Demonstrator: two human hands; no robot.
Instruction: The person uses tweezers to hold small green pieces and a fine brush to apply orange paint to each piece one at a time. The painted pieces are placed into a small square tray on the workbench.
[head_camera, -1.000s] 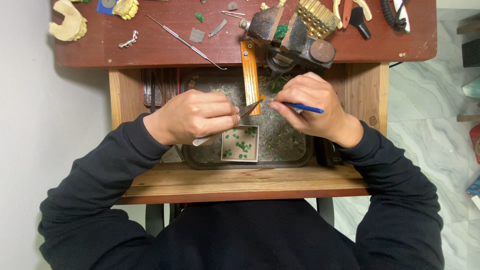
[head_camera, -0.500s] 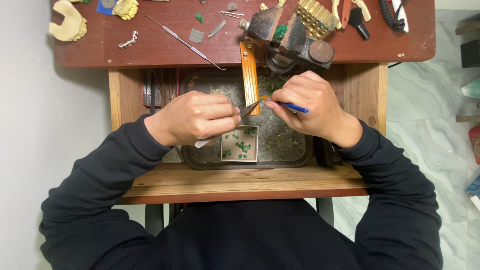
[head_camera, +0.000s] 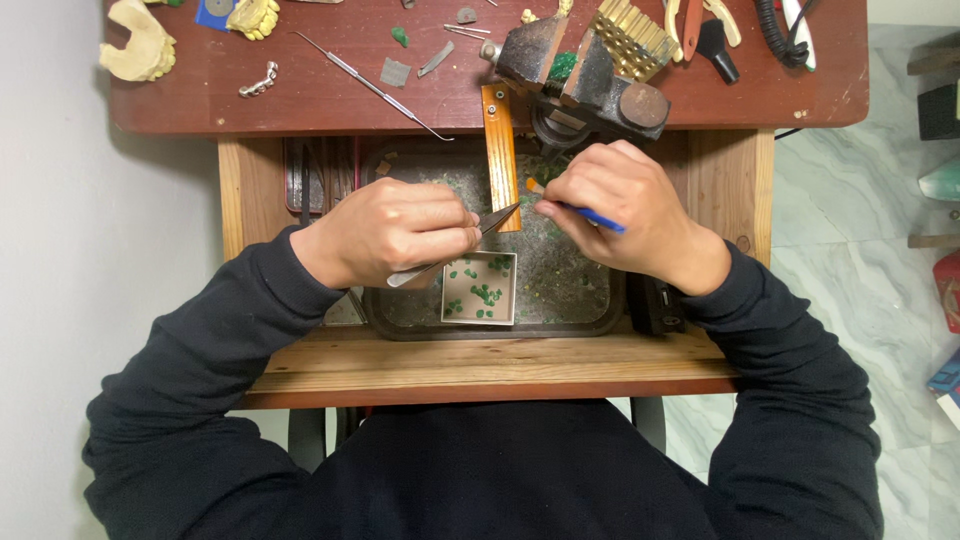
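Head view. Left hand (head_camera: 395, 228): closed around metal tweezers (head_camera: 455, 246), whose tips point right, over the dark tray (head_camera: 585, 320). Right hand (head_camera: 625, 215): fingers pinched shut on a blue-handled tool (head_camera: 590, 214), its tip close to the tweezer tips; whether anything sits between them is too small to tell. Small square box (head_camera: 479, 288): in the tray near its front edge, holding green bits. Orange strip (head_camera: 500, 155): reaching from the worktop's (head_camera: 300, 110) front edge down over the tray. Bench vise (head_camera: 590, 80): at the worktop's front edge, right of centre. Long probe (head_camera: 370, 85): left of the vise.
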